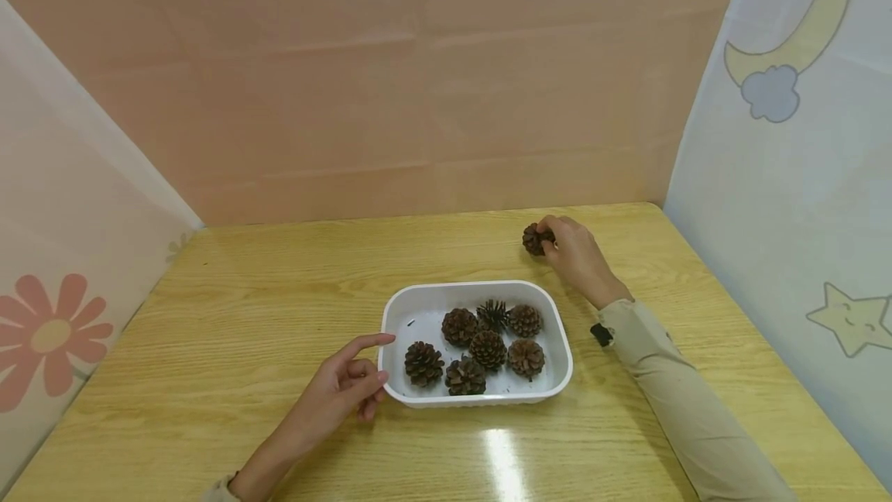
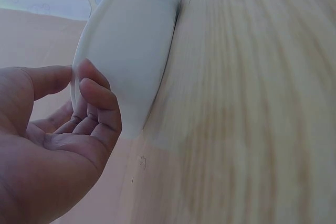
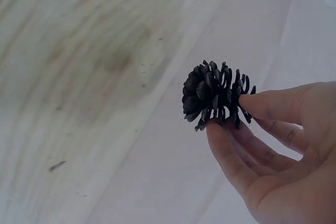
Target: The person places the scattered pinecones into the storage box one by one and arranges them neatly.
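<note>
In the head view, a white plastic tray sits on the wooden table and holds several brown pine cones. At its left end, my left hand holds the rim with thumb and index finger, the other fingers curled in. The left wrist view shows that hand against the tray's outer wall. Beyond the tray's far right corner, my right hand pinches one pine cone. In the right wrist view, this pine cone is held by one end between thumb and fingers, apart from the table.
The wooden table meets a plain peach cloth wall behind. Printed cloth walls stand at left and right. Small dark bits lie on the table near the right hand.
</note>
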`<control>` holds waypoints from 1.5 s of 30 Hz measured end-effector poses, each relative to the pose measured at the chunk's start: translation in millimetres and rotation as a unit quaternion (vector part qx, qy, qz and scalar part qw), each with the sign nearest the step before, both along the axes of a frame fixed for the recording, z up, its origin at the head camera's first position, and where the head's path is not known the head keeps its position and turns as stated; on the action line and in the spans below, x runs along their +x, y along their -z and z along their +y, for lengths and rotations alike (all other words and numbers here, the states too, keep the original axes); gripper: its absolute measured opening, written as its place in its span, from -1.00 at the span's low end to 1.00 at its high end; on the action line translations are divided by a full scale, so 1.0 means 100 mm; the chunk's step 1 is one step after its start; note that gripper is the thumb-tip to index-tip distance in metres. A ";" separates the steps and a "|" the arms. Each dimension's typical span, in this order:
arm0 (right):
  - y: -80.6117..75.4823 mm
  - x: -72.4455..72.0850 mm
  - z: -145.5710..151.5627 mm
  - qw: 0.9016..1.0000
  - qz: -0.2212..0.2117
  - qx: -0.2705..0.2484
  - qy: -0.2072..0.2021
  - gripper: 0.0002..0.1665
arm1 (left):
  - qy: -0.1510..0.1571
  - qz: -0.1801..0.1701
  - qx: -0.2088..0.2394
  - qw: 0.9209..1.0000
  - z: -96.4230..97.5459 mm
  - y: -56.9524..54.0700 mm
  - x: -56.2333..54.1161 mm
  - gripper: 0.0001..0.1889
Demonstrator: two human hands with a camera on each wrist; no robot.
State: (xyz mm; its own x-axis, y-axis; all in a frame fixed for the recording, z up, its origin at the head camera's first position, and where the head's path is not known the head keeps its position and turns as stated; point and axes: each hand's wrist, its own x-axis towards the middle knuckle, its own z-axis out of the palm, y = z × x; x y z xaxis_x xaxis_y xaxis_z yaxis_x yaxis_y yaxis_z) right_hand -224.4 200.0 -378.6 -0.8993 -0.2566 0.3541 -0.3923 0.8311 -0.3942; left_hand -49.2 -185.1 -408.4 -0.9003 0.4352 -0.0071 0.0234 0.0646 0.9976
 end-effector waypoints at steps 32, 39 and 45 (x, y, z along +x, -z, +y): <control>-0.44 0.42 -0.41 0.992 0.066 -0.036 -0.098 -0.76 | 0.008 0.002 0.005 1.000 0.02 -0.02 0.00 -0.45; -0.50 0.51 -0.49 0.988 0.083 -0.019 -0.131 -0.74 | 0.018 -0.005 0.021 1.000 0.01 -0.01 0.01 -0.44; -0.55 0.62 -0.60 0.981 0.092 0.001 -0.172 -0.72 | 0.033 -0.004 0.029 0.999 -0.01 0.01 0.00 -0.44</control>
